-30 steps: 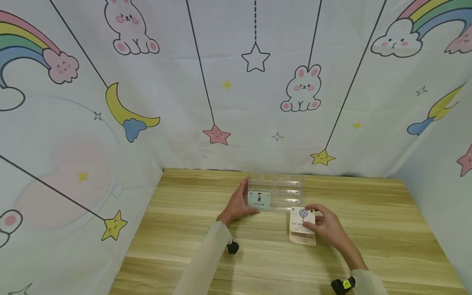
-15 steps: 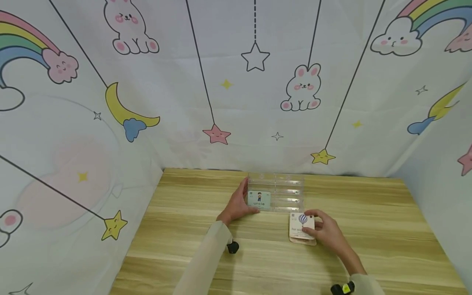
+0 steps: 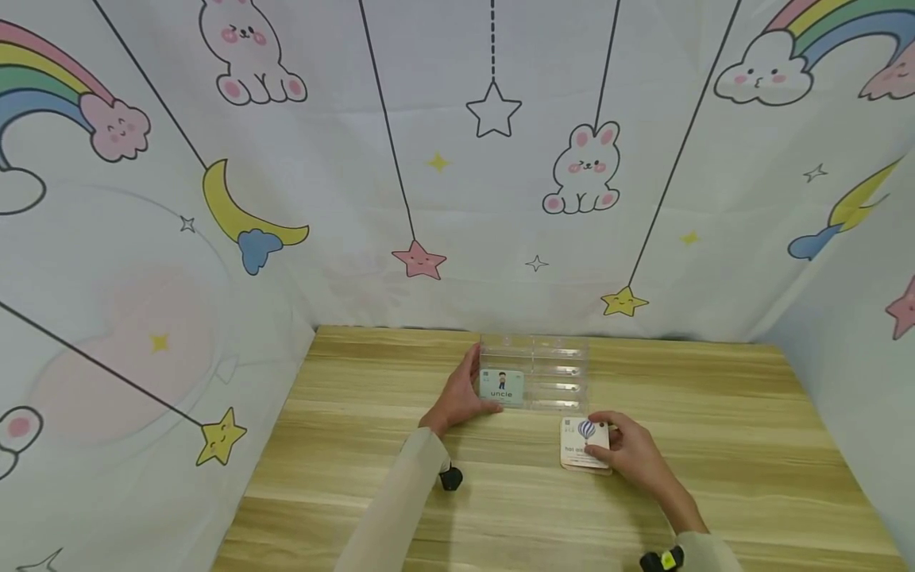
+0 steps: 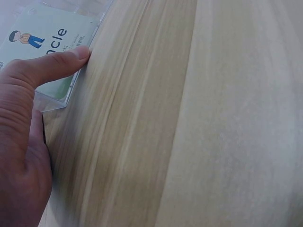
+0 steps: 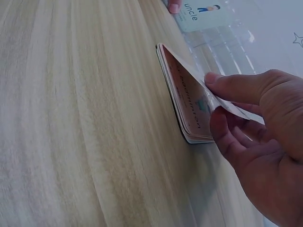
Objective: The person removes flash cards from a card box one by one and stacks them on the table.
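Note:
My left hand (image 3: 461, 396) grips the left side of a clear plastic card holder (image 3: 560, 380), thumb along its front edge. A pale green flashcard (image 3: 502, 387) reading "uncle" sits in the holder's front left compartment. To the right and nearer me, my right hand (image 3: 632, 453) pinches a white flashcard (image 3: 574, 456) with a striped hot air balloon, thumb on top and fingers beneath. That card is tilted over a stack of flashcards (image 5: 182, 106) lying on the table. The stack's top card shows "badminton" in the right wrist view. The holder's right compartments hold no cards.
The wood-grain table (image 3: 515, 516) carries the holder near its back edge. Behind it rises a white curtain (image 3: 472, 206) with printed rabbits and stars, and more curtain flanks both sides. Black wrist devices (image 3: 450, 478) sit at both sleeves.
The right hand has brought the hot air balloon card toward me, and it now covers most of the stack below it. The left hand and the holder have stayed put.

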`<state>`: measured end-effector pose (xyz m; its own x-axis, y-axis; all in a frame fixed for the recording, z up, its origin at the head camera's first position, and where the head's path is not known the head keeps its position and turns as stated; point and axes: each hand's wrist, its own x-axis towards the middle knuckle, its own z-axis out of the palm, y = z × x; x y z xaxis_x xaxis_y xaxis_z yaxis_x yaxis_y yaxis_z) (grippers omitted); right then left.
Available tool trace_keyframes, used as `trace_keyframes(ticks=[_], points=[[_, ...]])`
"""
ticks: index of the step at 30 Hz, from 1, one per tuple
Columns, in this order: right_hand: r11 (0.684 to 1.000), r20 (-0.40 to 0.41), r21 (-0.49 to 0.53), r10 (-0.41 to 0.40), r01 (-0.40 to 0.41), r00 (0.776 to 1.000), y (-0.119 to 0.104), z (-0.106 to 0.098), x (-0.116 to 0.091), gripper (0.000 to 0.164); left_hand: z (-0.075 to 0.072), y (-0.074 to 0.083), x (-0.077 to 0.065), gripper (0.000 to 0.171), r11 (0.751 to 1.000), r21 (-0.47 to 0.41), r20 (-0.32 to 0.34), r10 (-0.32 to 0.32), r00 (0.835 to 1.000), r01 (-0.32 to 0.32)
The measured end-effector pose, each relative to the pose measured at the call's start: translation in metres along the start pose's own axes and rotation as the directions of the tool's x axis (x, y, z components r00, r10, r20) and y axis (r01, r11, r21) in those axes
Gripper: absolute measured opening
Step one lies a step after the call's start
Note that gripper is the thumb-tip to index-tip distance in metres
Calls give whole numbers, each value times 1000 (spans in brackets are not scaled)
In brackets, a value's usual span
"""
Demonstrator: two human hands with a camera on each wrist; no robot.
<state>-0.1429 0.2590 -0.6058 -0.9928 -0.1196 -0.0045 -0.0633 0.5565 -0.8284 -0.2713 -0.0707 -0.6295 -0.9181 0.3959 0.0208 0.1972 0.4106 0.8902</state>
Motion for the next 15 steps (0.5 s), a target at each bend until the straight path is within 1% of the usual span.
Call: trace_keyframes(ticks=[4,8,11,15], points=[[994,-24,-94,-66,63,998,0,0,0,50,0,0,0,130,1000,-10,3,-5,1000,5],[985,-42,-138,-111,105,993,1,1,0,48,0,1,0,130,1000,-17,2,-4,1000,4],[981,-35,-152,-127,120,991,3,1,-1,47,0,1,0,131,1000,-12,1,-8,1000,8],[978,-29,-171,-123,116,992,6,2,-1,46,0,1,0,131,1000,2,0,-8,1000,8]])
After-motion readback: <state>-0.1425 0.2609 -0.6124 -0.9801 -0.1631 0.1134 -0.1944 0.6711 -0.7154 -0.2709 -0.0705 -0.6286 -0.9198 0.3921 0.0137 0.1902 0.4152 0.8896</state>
